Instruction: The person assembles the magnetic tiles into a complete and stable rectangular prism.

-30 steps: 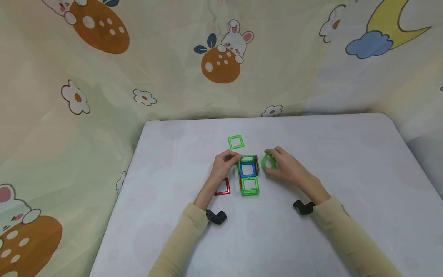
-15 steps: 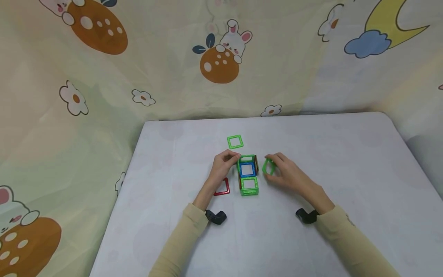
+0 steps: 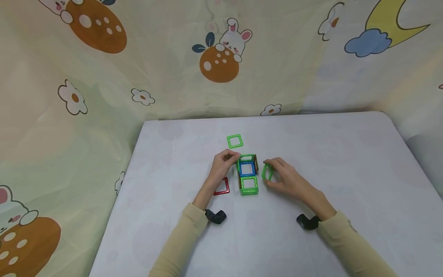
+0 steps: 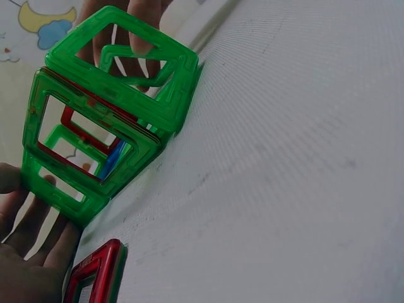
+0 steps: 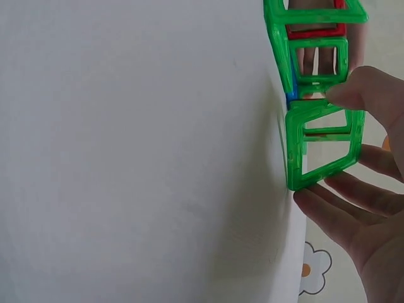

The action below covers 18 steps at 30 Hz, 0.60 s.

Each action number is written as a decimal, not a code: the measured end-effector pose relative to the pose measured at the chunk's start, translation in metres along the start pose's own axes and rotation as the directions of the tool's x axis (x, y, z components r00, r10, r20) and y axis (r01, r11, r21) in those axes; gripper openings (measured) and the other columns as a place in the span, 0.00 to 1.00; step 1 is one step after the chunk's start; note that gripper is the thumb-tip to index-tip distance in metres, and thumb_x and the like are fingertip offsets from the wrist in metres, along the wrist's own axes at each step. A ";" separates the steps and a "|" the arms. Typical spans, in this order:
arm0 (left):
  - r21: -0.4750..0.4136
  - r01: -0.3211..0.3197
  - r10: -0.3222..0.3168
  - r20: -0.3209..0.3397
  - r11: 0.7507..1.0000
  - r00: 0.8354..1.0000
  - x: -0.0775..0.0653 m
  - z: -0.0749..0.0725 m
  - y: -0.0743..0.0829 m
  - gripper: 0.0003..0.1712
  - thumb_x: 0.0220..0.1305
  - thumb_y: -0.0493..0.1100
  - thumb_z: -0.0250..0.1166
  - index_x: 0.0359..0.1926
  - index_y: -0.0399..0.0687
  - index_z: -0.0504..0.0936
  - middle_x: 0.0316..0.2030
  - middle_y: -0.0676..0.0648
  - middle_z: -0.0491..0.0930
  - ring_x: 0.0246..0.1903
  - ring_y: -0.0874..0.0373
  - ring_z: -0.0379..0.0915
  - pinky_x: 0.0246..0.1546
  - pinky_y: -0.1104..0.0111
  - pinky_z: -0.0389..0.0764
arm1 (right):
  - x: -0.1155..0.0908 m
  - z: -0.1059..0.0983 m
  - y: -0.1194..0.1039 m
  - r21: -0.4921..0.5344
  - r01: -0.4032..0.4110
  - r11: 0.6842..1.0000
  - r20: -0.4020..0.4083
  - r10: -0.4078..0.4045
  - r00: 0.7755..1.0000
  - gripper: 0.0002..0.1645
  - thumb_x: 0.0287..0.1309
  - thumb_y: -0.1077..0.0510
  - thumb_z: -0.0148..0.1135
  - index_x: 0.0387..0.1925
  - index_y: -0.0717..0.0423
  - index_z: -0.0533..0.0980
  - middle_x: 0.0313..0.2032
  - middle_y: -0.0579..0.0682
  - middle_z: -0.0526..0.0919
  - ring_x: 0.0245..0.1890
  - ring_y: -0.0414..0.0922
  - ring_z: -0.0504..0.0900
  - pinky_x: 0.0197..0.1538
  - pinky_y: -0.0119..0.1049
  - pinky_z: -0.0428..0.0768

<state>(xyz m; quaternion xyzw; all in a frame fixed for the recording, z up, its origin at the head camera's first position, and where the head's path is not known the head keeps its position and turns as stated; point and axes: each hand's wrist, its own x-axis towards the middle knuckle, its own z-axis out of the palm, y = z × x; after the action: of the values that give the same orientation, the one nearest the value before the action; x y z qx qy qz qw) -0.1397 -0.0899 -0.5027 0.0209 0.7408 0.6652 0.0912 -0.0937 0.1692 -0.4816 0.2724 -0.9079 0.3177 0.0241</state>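
Note:
Green, red and blue magnetic tiles form an open boxlike structure (image 3: 249, 191) at mid-table, with a blue square tile (image 3: 241, 169) near its middle. At its far left corner, my left hand (image 3: 221, 165) pinches a green side tile (image 4: 63, 205) between thumb and fingers. My right hand (image 3: 290, 179) grips a separate green magnetic tile (image 5: 294, 145), tilted on edge just right of the structure. In the right wrist view, the thumb lies along this tile's top and the fingers are at its lower edge. A gap separates tile and structure in the head view.
A loose green square tile (image 3: 235, 147) lies behind the structure. Near the left wrist lies a red tile (image 3: 227, 185), with a green edge beneath it in the left wrist view. The white-covered table (image 3: 346, 161) meets a patterned cloth backdrop (image 3: 166, 57).
My right hand has come slightly toward the body with its green tile, which has turned more edge-on to the head view. The left hand and the structure stay put.

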 end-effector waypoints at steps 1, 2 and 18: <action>-0.001 0.000 0.000 0.000 1.000 1.000 0.000 0.000 0.000 0.14 0.72 0.48 0.65 0.49 0.43 0.86 0.49 0.46 0.85 0.49 0.60 0.78 0.58 0.63 0.80 | -0.001 0.001 -0.001 0.003 0.006 1.000 -0.003 -0.006 1.000 0.37 0.52 0.58 0.78 0.62 0.62 0.73 0.53 0.56 0.79 0.49 0.51 0.82 0.54 0.47 0.85; -0.001 0.000 0.000 0.001 1.000 1.000 0.000 0.000 -0.001 0.15 0.72 0.48 0.66 0.49 0.42 0.85 0.49 0.46 0.85 0.49 0.60 0.78 0.58 0.63 0.80 | -0.002 0.002 -0.001 0.004 0.012 1.000 -0.008 -0.012 1.000 0.37 0.52 0.58 0.79 0.62 0.62 0.73 0.53 0.56 0.79 0.49 0.50 0.82 0.54 0.47 0.85; 0.005 0.005 -0.005 0.017 1.000 1.000 0.002 -0.002 -0.003 0.14 0.72 0.50 0.65 0.48 0.45 0.86 0.48 0.49 0.85 0.51 0.59 0.78 0.60 0.61 0.78 | -0.011 0.012 -0.003 0.102 0.180 0.978 -0.119 -0.168 0.979 0.37 0.45 0.69 0.79 0.57 0.70 0.72 0.52 0.62 0.79 0.51 0.55 0.84 0.50 0.46 0.87</action>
<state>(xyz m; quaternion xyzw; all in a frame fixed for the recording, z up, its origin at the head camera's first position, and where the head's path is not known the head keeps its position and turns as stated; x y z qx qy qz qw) -0.1422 -0.0921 -0.5052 0.0252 0.7416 0.6630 0.0991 -0.0807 0.1652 -0.4920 0.3340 -0.8584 0.3796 0.0865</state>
